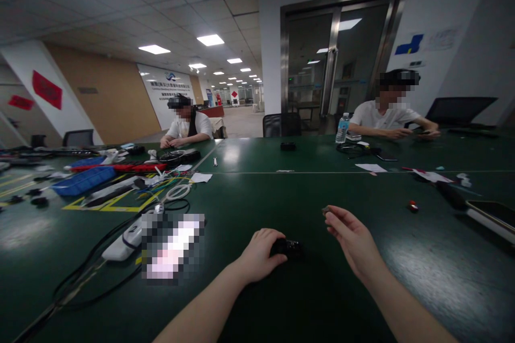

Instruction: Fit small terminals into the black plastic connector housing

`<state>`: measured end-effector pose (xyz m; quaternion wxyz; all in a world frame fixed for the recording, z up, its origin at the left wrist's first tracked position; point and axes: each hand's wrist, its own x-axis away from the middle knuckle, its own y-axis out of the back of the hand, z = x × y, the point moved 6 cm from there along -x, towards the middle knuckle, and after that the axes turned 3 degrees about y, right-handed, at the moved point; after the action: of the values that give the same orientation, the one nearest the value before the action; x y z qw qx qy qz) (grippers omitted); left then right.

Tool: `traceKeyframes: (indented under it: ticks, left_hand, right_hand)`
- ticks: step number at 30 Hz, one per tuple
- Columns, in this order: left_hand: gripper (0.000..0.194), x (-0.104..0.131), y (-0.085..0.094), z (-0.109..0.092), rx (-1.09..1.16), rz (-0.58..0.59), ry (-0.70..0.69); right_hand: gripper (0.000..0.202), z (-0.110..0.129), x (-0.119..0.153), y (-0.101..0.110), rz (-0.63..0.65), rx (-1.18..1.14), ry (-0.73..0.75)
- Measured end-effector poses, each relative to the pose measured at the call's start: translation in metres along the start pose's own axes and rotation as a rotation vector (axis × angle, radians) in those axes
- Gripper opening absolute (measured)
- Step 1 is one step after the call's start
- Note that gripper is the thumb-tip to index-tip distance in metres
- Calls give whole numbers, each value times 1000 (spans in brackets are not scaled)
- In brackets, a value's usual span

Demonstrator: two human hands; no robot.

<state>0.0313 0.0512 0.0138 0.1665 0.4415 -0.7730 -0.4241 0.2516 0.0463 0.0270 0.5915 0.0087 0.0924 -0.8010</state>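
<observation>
On the green table, my left hand (pixel 262 255) is wrapped round one end of a small black box-shaped object (pixel 291 247). The thumb lies along its near side and the fingers over its far side; its front end shows small light marks that I cannot read. Off to the right, my right hand (pixel 351 231) is raised over the table. Its thumb and fingertips pinch a tiny dark piece (pixel 325 210), too small to name. The two hands are apart, and the tiny piece does not touch the black object.
Left of my hands lie a white power strip (pixel 124 241), black cables and a bright blurred-out rectangle (pixel 175 249). A blue tray (pixel 83 181) stands farther left. A small red-and-silver item (pixel 412 206) lies right. Across the table sit two people, with a water bottle (pixel 342 128) near one.
</observation>
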Motion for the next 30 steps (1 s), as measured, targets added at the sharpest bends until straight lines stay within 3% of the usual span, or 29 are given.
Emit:
traceKeyframes:
  ticks: [18, 30]
  left_hand:
    - [39, 0, -1, 2, 8, 12, 13]
    - [40, 0, -1, 3, -6, 22, 14]
  right_hand:
    - [27, 2, -4, 9, -41, -202, -94]
    - [26, 4, -5, 11, -45, -187, -83]
